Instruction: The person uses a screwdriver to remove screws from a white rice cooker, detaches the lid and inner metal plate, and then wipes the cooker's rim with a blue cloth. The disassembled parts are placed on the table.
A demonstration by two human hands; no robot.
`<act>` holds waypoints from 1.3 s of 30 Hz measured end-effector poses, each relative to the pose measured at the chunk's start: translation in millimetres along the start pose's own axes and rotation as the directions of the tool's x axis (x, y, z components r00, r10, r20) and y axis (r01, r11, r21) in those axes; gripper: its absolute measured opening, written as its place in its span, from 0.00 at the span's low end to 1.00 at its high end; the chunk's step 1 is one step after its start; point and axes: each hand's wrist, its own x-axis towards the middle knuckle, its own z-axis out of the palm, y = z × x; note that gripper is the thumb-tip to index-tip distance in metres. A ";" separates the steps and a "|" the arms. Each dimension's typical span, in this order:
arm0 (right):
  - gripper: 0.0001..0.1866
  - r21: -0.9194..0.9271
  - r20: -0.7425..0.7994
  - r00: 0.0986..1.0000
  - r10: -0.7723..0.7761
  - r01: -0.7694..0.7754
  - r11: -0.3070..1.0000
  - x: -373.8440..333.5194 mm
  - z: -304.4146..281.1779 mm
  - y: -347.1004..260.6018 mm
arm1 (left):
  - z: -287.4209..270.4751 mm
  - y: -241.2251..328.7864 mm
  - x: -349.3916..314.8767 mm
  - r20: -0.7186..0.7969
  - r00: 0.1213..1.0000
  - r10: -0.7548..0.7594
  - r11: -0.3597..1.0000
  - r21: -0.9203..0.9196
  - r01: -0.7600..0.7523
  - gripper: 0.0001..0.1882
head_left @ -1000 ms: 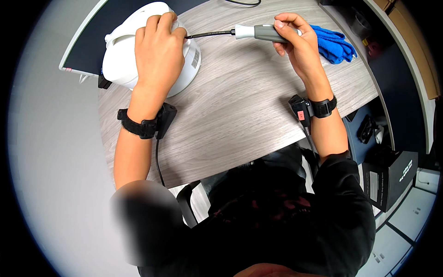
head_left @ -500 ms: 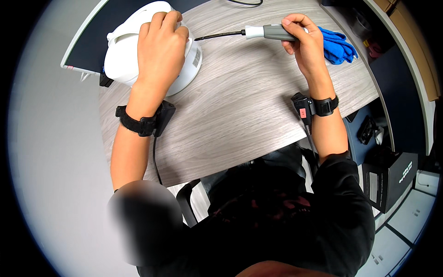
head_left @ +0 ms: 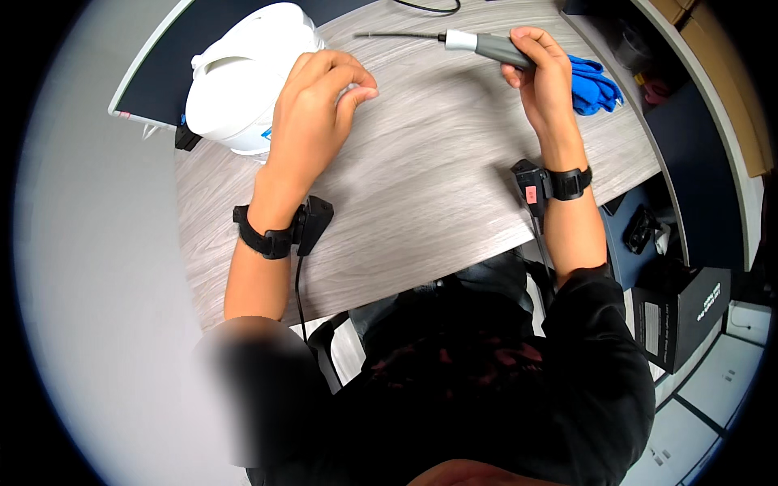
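My right hand (head_left: 545, 77) grips a screwdriver (head_left: 498, 50) by its grey and white handle. The long dark shaft points left, held above the table. My left hand (head_left: 320, 101) is in front of a white rounded appliance (head_left: 235, 89) with a handle across its top, like a rice cooker. Thumb and fingertips of that hand are pinched together; anything between them is too small or hidden to make out. Part of the appliance's right side is behind my left hand, and a blue mark shows low on its front.
A crumpled blue cloth (head_left: 596, 85) lies beside my right hand. Behind the appliance rises a dark partition with a pale edge (head_left: 138, 73). A black cable (head_left: 429, 8) rests at the table's far edge. Below right of the wooden table (head_left: 421, 194) stands a black box (head_left: 681, 320).
My left hand has come off the appliance toward me and right, its fingers now pinched. The appliance has shifted, hiding its labelled base. The screwdriver's tip has swung farther away.
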 end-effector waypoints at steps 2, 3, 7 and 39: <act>0.09 0.128 -0.028 1.000 0.000 0.003 0.992 7.3 -9.6 3.8 | 3.4 5.9 -2.9 0.039 0.999 -0.028 0.997 -0.070 0.031 0.03; 0.11 0.190 -0.042 0.999 0.003 0.005 0.982 7.1 -8.9 0.0 | 5.5 9.3 -5.0 0.095 0.992 -0.079 0.987 -0.132 0.092 0.03; 0.23 0.279 0.154 0.981 0.119 -0.158 0.947 3.8 -15.6 -21.1 | 22.9 20.3 -0.1 0.250 0.952 -0.179 0.936 -0.254 0.243 0.03; 0.09 -0.753 -0.110 0.908 0.405 -0.342 0.563 94.0 -102.7 -3.6 | 205.3 57.5 77.7 0.627 0.746 -0.225 0.741 -0.386 0.549 0.07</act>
